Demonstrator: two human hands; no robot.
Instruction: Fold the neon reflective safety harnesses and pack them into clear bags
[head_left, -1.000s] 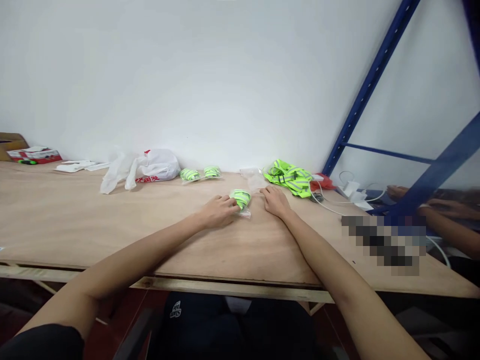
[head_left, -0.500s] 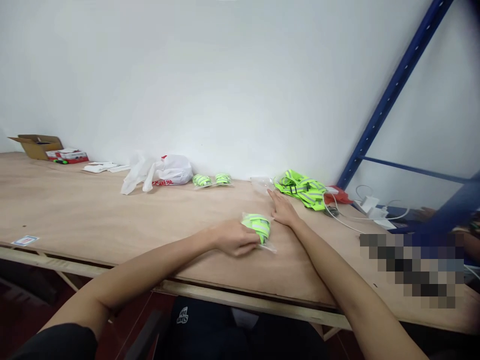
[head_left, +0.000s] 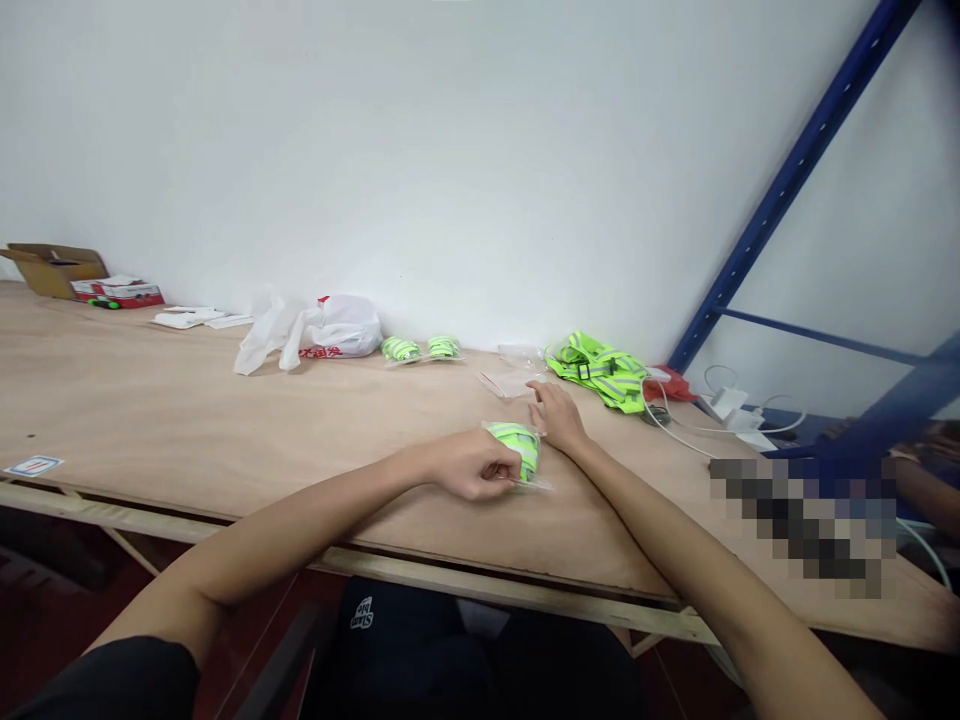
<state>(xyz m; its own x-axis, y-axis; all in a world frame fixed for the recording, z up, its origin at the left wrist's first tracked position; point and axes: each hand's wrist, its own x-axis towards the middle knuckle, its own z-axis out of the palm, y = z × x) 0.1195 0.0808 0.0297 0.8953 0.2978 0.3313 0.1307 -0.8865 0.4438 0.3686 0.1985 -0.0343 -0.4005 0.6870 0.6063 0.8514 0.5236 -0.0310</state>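
A pale wooden desk (head_left: 225, 420) runs along a plain white wall (head_left: 450, 150). The left hand (head_left: 480, 466) is curled, thumb and fingers pinched on the near edge of a clear bag of neon-green reflective straps (head_left: 523, 440), lying on the desk between the hands. The right hand (head_left: 559, 415) is loosely open, thumb and index finger apart, fingertips by a flat clear plastic bag (head_left: 506, 384); contact is unclear. Right of the hands are a loose neon-green reflective harness (head_left: 600, 372) and a blue metal frame (head_left: 780, 195); far left, an open cardboard box (head_left: 54, 272).
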